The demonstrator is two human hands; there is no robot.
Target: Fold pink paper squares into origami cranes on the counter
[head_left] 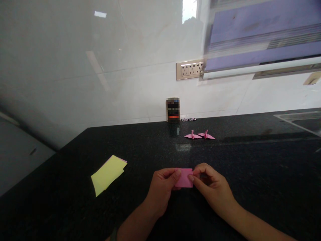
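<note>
A small pink square of folded paper is held just above the dark countertop, between my two hands. My left hand pinches its left side, thumb on top and fingers underneath. At the right edge, the thumb and index finger of my right hand close on the same paper. Two pink origami cranes stand side by side farther back, beyond my hands. To the left lies a loose stack of yellow paper sheets, with a bit of pink showing at its upper edge.
The black speckled countertop runs to a pale tiled wall. A phone-like device with a blurred screen leans there, a beaded strap beside it. Above are wall sockets and a purple panel. A framed inset is at right.
</note>
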